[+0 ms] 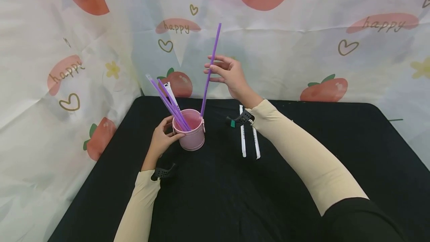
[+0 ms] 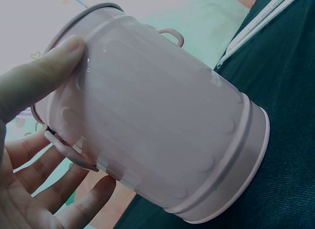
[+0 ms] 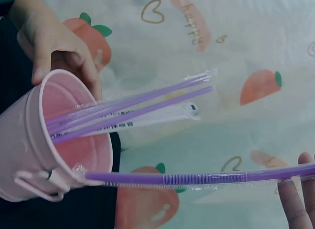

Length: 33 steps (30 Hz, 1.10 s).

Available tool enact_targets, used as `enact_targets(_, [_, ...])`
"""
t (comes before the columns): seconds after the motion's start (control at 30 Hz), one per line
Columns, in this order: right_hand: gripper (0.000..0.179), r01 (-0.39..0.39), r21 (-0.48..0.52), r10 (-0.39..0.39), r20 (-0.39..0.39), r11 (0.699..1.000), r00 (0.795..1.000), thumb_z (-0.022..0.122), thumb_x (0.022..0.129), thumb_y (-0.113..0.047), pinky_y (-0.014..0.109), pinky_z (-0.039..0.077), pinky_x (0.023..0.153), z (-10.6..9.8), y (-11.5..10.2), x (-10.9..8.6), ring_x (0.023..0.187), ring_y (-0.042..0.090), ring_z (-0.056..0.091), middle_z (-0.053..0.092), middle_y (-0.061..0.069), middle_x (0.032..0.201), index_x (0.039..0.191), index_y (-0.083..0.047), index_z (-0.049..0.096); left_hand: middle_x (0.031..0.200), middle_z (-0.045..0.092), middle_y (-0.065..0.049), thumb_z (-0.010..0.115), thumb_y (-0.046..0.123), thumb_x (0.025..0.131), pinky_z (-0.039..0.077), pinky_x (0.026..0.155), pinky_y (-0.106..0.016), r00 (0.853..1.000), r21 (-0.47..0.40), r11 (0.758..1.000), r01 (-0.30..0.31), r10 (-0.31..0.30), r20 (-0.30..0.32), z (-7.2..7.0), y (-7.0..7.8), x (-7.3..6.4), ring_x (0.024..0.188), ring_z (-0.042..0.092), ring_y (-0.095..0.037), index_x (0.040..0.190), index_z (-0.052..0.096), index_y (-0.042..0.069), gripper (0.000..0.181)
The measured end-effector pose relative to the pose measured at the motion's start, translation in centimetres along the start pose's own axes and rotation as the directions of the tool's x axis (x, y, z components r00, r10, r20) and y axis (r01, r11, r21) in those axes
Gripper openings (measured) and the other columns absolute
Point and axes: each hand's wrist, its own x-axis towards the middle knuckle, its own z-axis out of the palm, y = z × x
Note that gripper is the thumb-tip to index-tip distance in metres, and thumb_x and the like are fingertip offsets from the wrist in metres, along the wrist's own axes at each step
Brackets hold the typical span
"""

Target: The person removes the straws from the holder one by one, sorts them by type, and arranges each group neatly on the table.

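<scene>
Got a purple straw (image 1: 215, 49) pinched in the right hand (image 1: 231, 75), up over the right side of a pink bucket (image 1: 192, 140). Holding near the middle, with the thumb against the fingers and a few of those poking out pretty straight. Close to upright, just leaning a bit, with the low end right at the bucket's rim. Can't tell for sure if touching. Looks clear-wrapped too, going by the right wrist view, with a ribbed bendy section toward the low end.

Gripping the bucket by its left side with the left hand (image 1: 161, 141), thumb on the near side close to the rim, fingers round the back. Inside, leaning left: more purple straws (image 1: 164, 98) plus a white packet (image 1: 172, 93) with dark print. Off to the right on the black cloth (image 1: 215, 197): two white packets (image 1: 243, 141), side by side, partly blocked by the right sleeve (image 1: 299, 148) and a black strap (image 1: 242, 118). Behind all that, a pale fruit-print backdrop (image 1: 285, 59).
</scene>
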Motion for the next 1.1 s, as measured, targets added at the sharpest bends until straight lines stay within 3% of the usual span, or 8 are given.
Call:
enact_targets(0.27, [0.034, -0.009, -0.017, 0.008, -0.021, 1.0, 1.0, 0.059, 0.089, -0.002, 0.038, 0.058, 0.079, -2.2, -1.0, -1.2, 0.085, 0.016, 0.07, 0.07, 0.005, 0.096, 0.123, 0.001, 0.057, 0.136, 0.046, -0.024, 0.072, 0.0, 0.078, 0.044, 0.101, -0.049, 1.0, -0.005, 1.0, -0.003, 0.003, 0.002, 0.0, 0.1, -0.1, 0.126, 0.045, -0.04, 0.136, 0.04, -0.002, 0.066])
enact_targets(0.63, [0.027, -0.029, -0.034, 0.029, -0.011, 0.999, 1.0, 0.06, 0.089, -0.001, 0.03, 0.06, 0.07, -5.7, -1.5, -3.5, 0.082, 0.015, 0.071, 0.072, 0.001, 0.089, 0.116, -0.002, 0.062, 0.135, 0.046, -0.025, 0.073, 0.0, 0.078, 0.044, 0.102, -0.049, 1.0, 0.001, 1.0, -0.01, 0.01, -0.004, 0.1, 0.1, -0.1, 0.125, 0.046, -0.04, 0.136, 0.04, -0.003, 0.066])
enact_targets(1.1, [0.025, -0.072, -0.164, 0.078, 0.031, 0.984, 0.996, 0.061, 0.089, -0.004, 0.028, 0.06, 0.067, -10.7, -2.3, -6.6, 0.08, 0.012, 0.071, 0.073, -0.001, 0.091, 0.113, -0.006, 0.064, 0.135, 0.046, -0.026, 0.072, -0.001, 0.078, 0.043, 0.101, -0.051, 1.0, -0.005, 1.0, -0.019, 0.019, -0.001, 0.1, 0.0, -0.2, 0.125, 0.045, -0.04, 0.136, 0.04, -0.004, 0.067])
